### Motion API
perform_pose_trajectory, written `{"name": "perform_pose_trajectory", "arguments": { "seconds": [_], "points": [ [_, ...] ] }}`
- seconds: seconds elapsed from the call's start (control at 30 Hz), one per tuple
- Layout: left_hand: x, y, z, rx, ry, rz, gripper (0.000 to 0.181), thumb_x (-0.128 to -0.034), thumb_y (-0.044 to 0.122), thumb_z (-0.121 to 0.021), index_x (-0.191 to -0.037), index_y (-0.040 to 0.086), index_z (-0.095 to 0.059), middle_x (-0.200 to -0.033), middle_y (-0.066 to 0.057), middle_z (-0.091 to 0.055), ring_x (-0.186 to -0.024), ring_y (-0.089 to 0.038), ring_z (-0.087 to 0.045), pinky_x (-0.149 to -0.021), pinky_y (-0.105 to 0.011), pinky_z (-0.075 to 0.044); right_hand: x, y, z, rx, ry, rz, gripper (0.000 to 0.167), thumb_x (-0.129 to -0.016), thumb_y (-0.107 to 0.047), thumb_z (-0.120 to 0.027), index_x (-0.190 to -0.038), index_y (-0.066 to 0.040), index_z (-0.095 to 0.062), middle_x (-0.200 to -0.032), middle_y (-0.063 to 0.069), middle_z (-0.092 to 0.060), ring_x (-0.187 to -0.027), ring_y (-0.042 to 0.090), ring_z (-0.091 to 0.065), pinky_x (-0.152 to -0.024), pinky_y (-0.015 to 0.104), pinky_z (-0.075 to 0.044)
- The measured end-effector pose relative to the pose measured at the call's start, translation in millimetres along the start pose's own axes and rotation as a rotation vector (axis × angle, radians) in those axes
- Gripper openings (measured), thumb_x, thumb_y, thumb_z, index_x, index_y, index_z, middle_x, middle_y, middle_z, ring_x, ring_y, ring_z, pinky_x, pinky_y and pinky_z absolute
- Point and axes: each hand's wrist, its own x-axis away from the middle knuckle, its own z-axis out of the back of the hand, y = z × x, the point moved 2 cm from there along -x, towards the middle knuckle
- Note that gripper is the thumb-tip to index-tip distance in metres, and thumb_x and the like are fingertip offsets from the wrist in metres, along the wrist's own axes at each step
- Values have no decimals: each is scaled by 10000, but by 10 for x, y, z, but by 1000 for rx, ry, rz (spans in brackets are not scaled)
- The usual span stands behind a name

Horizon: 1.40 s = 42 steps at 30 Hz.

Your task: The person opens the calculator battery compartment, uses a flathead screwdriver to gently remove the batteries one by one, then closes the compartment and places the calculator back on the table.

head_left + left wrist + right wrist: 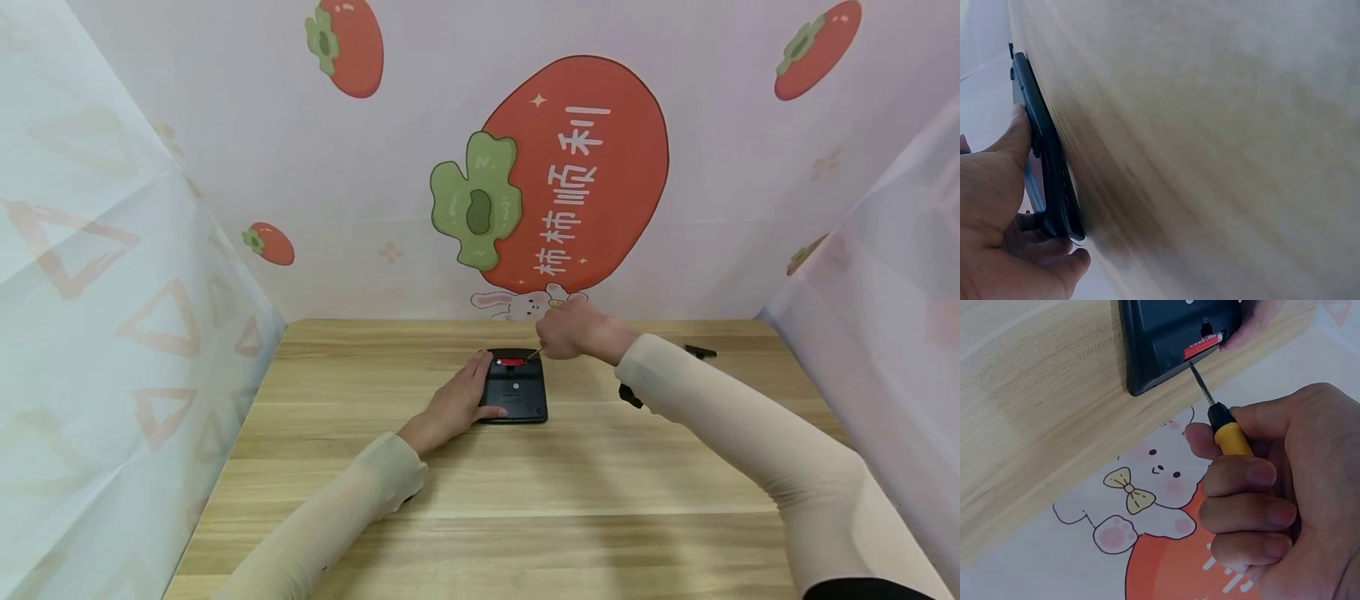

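A black calculator [517,398] lies face down on the wooden table, its battery compartment uncovered. In that compartment sits a red battery [1202,346]. My left hand [455,398] grips the calculator's left side, with the thumb on its back and the fingers around its top edge, as the left wrist view also shows. Curled fingers of my right hand [1254,487] hold a screwdriver [1233,439] with a yellow and black handle. Its metal tip reaches the compartment's edge beside one end of the battery; whether it touches the battery I cannot tell.
To the right, near the back of the table [480,542], lies a small black piece [700,352]. A printed backdrop [720,208] rises behind the table, and pale cloth sheets hang at both sides.
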Motion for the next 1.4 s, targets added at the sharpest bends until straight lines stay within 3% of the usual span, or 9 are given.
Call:
{"name": "perform_pose_trajectory", "arguments": {
  "seconds": [0.23,0.37,0.47,0.53,0.63,0.8,1.0,1.4],
  "points": [
    [7,0,3,6,1,2,1027,-946,475,-777,-1666,-6,-225,-1710,-227,-279,-1558,-357,-353,-1210,-488,-411,-59,-43,-1,-13,-39,-25,331,-1039,-298,-581,-738,-168,-626,-611,-15,-438,-620,194,-502,-662,370,-425],
    [8,7,14,6,-1,4,1030,-950,482,-768,-1672,2,-212,-1716,-223,-268,-1559,-357,-351,-1212,-491,-410,-88,-64,2,-12,-57,-44,329,-1033,-287,-588,-727,-170,-622,-608,-19,-447,-637,209,-527,-843,504,-546],
    [7,13,28,3,12,-5,1025,-946,474,-777,-1664,-8,-227,-1706,-235,-284,-1547,-367,-371,-1202,-493,-421,-108,-83,12,-15,-76,-56,351,-1030,-278,-586,-694,-175,-593,-607,-27,-443,-637,204,-511,-944,598,-548],
    [8,12,32,2,17,-8,1017,-944,464,-785,-1657,-16,-241,-1698,-241,-298,-1539,-373,-384,-1196,-493,-429,-119,-102,23,-14,-88,-60,369,-1032,-283,-589,-678,-180,-575,-605,-30,-435,-635,198,-493,-925,568,-558],
    [14,17,42,8,15,-7,1016,-942,457,-791,-1656,-18,-245,-1697,-245,-297,-1538,-379,-383,-1194,-497,-430,-127,-134,36,-3,-97,-64,379,-1033,-323,-615,-681,-182,-595,-612,-31,-444,-642,192,-496,-784,443,-550],
    [15,23,44,-1,16,-12,1015,-939,461,-793,-1652,-21,-254,-1695,-250,-299,-1540,-381,-378,-1186,-495,-439,-132,-211,73,43,-89,-58,329,-1028,-382,-654,-792,-162,-717,-655,-18,-562,-685,196,-584,-649,329,-494],
    [-6,20,34,-14,16,-12,1023,-935,465,-796,-1653,-18,-251,-1692,-247,-305,-1541,-375,-379,-1189,-491,-437,-150,-303,133,112,-100,-61,307,-1034,-401,-644,-940,-151,-794,-764,-8,-678,-743,187,-621,-757,336,-571],
    [-13,11,20,-6,10,3,1040,-924,477,-802,-1657,-8,-245,-1696,-233,-304,-1542,-357,-384,-1190,-483,-439,-244,-410,155,140,-137,-114,354,-1046,-438,-612,-1101,-139,-793,-870,14,-700,-829,215,-618,-848,364,-561]
  ]
}}
